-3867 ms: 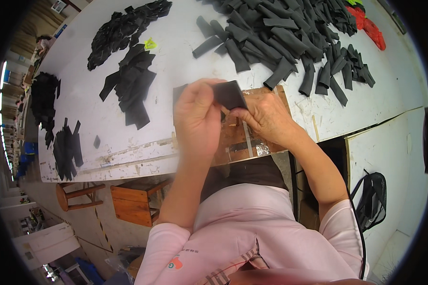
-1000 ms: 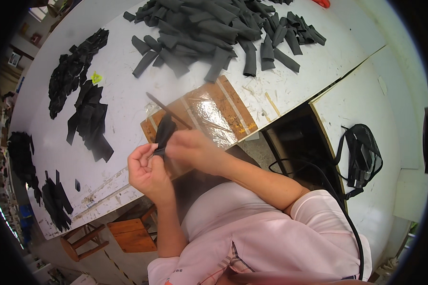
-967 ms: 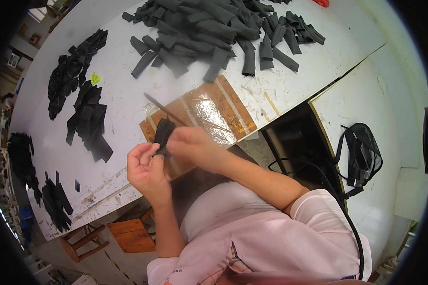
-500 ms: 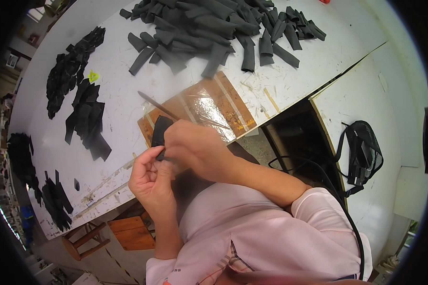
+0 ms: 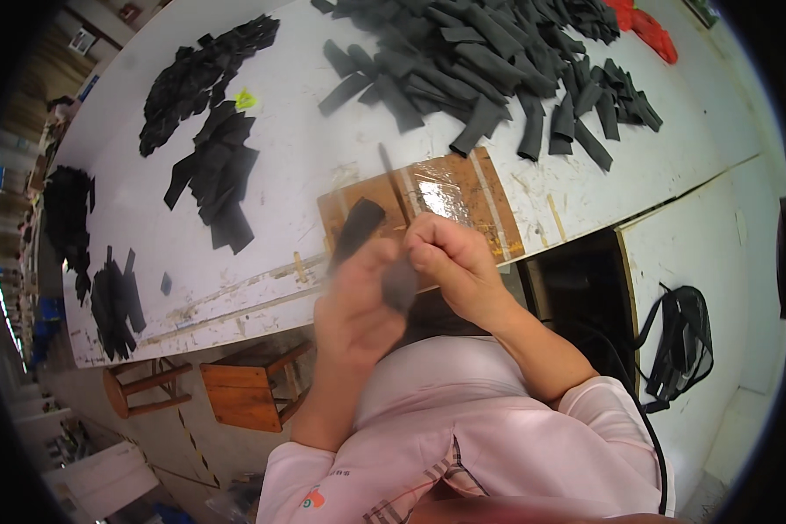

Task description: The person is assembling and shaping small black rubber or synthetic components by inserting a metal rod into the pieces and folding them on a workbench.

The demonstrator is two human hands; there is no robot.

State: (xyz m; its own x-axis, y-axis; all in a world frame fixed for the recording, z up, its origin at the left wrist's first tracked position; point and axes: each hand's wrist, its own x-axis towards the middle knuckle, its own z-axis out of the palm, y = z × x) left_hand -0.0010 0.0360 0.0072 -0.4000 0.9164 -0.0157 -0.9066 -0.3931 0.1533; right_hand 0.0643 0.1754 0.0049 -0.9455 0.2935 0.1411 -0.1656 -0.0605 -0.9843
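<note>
My left hand [image 5: 355,301], blurred by motion, is closed around a black fabric piece [image 5: 359,226]. One end of the piece stands up above the fingers, and a dark part shows below them, beside the palm. Close by on the right, my right hand [image 5: 454,262] is curled into a fist around a thin dark pointed stick [image 5: 392,179], whose tip points away from me. Whether the right fingertips also pinch the fabric cannot be made out. Beneath both hands lies a brown wooden board [image 5: 476,199] with clear tape strips, at the table's near edge.
A big heap of dark grey fabric tubes [image 5: 472,65] covers the far table. Black fabric strips [image 5: 223,175] lie in piles leftward, near a yellow scrap [image 5: 245,98]. Red material [image 5: 651,35] sits far right. A black mesh bag [image 5: 679,341] rests rightward; wooden stools [image 5: 240,393] stand below left.
The view has shifted, so the table contents appear farther right and the red material shows more. My hands have turned; the stick now points more straight away, and the left hand has come up beside the right.
</note>
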